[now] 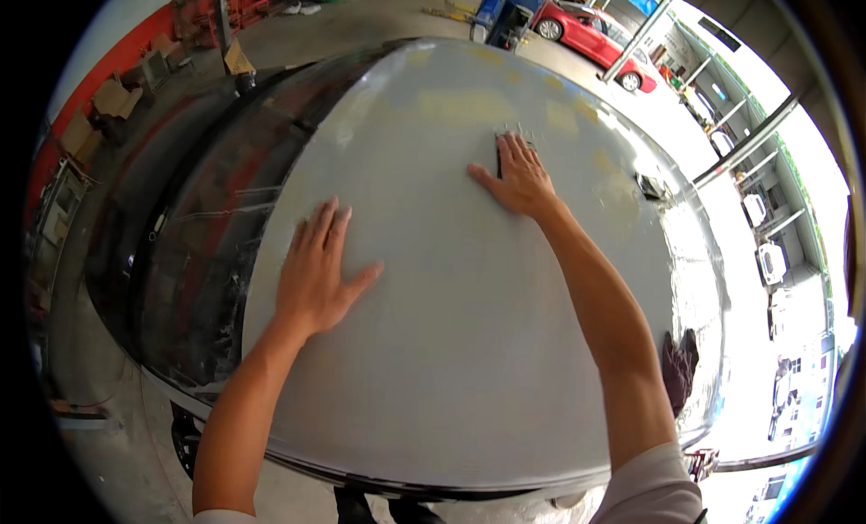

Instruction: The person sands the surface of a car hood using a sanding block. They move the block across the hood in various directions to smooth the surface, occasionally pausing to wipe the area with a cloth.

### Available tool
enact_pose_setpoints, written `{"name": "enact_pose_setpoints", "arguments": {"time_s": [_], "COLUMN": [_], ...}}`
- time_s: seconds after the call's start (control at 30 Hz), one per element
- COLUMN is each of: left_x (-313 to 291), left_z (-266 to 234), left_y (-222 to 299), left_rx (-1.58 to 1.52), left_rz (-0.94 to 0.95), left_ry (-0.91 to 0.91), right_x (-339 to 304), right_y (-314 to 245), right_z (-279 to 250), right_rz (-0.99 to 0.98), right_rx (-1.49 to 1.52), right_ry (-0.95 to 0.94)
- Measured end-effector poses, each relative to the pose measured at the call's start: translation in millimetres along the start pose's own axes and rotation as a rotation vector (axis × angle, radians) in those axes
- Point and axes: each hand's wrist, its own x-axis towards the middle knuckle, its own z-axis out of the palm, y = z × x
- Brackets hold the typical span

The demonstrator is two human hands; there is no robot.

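Note:
A car roof (433,344), matt grey with yellowish patches toward its far end, spreads out under both hands. On its left part my left hand (317,270) lies flat, fingers stretched and thumb apart, holding nothing. Farther off and to the right, my right hand (521,177) presses a dark sheet, which looks like sandpaper (499,154), against the surface. Only the sheet's edges show around the fingers; the rest is hidden beneath them. Wet-looking streaks mark the roof just past the fingertips.
Dark glass (212,244) borders the roof at left. A small black item (649,187) and a dark cloth (679,371) lie along the right side. Beyond stand a blue lift post (505,14), a red car (595,37) and cardboard boxes (117,98).

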Motion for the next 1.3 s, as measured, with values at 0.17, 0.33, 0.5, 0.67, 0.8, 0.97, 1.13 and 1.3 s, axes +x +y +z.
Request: {"name": "enact_pose_setpoints", "arguments": {"time_s": [0.17,0.33,0.5,0.67,0.8,0.97,1.13,1.3], "left_x": [-8.1,-0.9,-13.3,-1.0,-12.7,5.5,-3.8,-9.6], "left_z": [-11.6,3.2,-9.3,-2.4,-16.3,1.2,-4.3,-17.0], "left_y": [-6.9,1.0,-9.4,8.4,-15.9,13.1,-0.7,-7.2], "left_rx": [0.009,-0.005,0.011,-0.043,0.031,-0.047,0.001,0.005], "left_rz": [-0.030,0.025,-0.056,-0.008,-0.053,0.011,-0.005,-0.043], "left_ry": [0.011,0.019,-0.014,-0.002,0.011,0.004,0.010,-0.004], "right_x": [-79.0,-37.0,-86.6,-25.8,-91.9,-21.7,-39.9,-50.3], "right_y": [-0.4,-1.7,-13.9,-0.8,-37.5,61.5,-18.0,17.0], "right_z": [-13.9,-12.8,-12.7,-10.9,-6.0,-9.4,2.4,-1.6], "right_rz": [-0.292,-0.068,-0.271,0.017,-0.286,0.088,-0.040,-0.221], "right_rx": [0.000,-0.017,-0.061,-0.092,0.005,-0.056,-0.107,-0.008], "right_ry": [-0.037,0.015,-0.031,0.020,-0.026,0.044,-0.059,-0.076]}}
